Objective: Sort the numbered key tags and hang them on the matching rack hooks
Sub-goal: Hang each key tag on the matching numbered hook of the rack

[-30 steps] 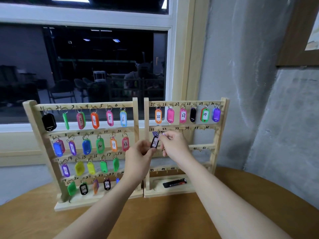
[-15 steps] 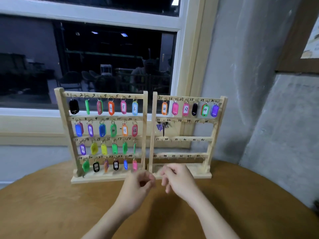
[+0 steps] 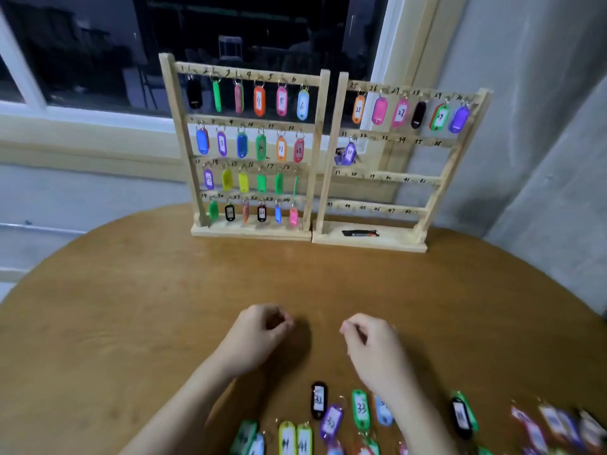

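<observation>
Beyond the fingertips, at the far edge of the round wooden table [image 3: 131, 307], two wooden racks side by side. Left rack [image 3: 249, 149] full: four rows of six coloured key tags under numbers running 1 to 24, among them an orange tag marked 4 [image 3: 259, 100] and a light blue tag marked 6 [image 3: 302, 105]. Right rack [image 3: 394, 159] filled only along the top row, 25 to 30, with an orange 25 [image 3: 358, 109] at its left end and a purple tag [image 3: 459, 119] at its right. One purple tag [image 3: 348, 153] on the first hook of the second row, with a second tag bunched against it; other hooks on that row and the two rows below bare. Dark flat object [image 3: 360, 233] lying on the right rack's base; too blurred to identify.

Behind the racks, a dark window [image 3: 98, 54] with pale frame and sill; to the right, grey plastered wall [image 3: 542, 93].

Nearer than the fingers, loose tags strewn along the table's near edge: a black tag [image 3: 318, 399], a purple tag marked 32 [image 3: 331, 421], a green tag marked 33 [image 3: 361, 409], two yellow-green tags [image 3: 295, 438], more blurred ones toward the right.

Left hand [image 3: 254, 336] and right hand [image 3: 374, 349] low over the table, apart from each other, forearms bare. Fingers of both curled in toward the thumbs, gripping nothing visible.
</observation>
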Tool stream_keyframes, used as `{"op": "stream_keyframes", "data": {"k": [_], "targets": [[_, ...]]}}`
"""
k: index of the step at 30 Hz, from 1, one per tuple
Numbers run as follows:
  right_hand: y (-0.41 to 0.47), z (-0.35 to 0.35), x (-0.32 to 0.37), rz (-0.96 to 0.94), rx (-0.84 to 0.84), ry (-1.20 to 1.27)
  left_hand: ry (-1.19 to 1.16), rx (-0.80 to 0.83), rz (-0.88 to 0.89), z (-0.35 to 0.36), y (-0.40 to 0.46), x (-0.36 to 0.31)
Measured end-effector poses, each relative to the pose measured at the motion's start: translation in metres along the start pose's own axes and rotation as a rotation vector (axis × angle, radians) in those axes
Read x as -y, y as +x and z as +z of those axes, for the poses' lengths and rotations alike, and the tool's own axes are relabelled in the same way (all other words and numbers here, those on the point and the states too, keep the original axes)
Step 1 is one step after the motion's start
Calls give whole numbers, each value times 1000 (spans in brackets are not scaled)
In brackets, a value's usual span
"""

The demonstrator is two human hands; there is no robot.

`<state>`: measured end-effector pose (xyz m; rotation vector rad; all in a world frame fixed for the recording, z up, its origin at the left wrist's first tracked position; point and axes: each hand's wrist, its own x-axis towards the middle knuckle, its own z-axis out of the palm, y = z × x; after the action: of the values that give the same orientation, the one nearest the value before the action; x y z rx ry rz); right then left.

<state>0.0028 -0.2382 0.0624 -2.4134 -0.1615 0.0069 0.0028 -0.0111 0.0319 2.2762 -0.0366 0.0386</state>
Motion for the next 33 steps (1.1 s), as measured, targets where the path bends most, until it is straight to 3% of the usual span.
{"op": "stream_keyframes", "data": {"k": [8,15,20,27,33], "targets": [[-37,2,-3,43,94,-202,145,214,41,13,-38,-7],[-75,-5,6,129,199,-317,412,210,44,34,-46,-27],[-79,11,-1,227,278,-261,331,226,0,31,-45,-27],[-65,17,13,233,272,-382,102,228,-42,24,-44,-17],[-58,20,22,241,234,-397,146,160,-21,31,-42,-17]]}}
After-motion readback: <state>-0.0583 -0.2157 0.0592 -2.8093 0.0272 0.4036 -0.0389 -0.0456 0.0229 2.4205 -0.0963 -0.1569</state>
